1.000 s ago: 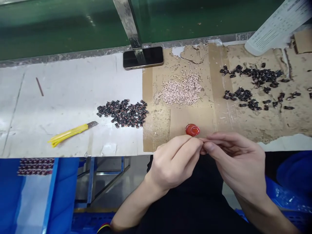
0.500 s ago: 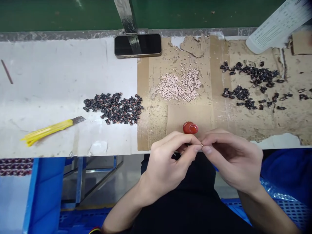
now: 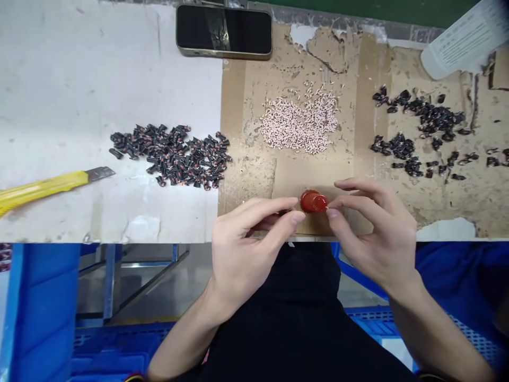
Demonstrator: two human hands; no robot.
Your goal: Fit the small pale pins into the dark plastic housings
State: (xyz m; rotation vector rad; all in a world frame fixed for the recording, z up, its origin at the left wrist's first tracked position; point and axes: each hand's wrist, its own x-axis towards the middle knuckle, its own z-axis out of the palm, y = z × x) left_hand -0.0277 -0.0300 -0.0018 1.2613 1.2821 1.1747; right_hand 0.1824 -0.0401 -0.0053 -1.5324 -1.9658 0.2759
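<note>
Red cap point(image 3: 313, 201) between two hands point(image 3: 250, 239) point(image 3: 374, 233)

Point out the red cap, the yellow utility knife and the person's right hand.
Red cap point(image 3: 314, 201), head view, on its middle.
Yellow utility knife point(image 3: 47, 187), head view, on the handle.
Right hand point(image 3: 376, 236), head view, on the back.

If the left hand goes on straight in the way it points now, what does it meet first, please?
The small glossy red object is first in that line: the left hand has its fingertips pointing nearly at it, though depth is hard to judge from this view.
</note>
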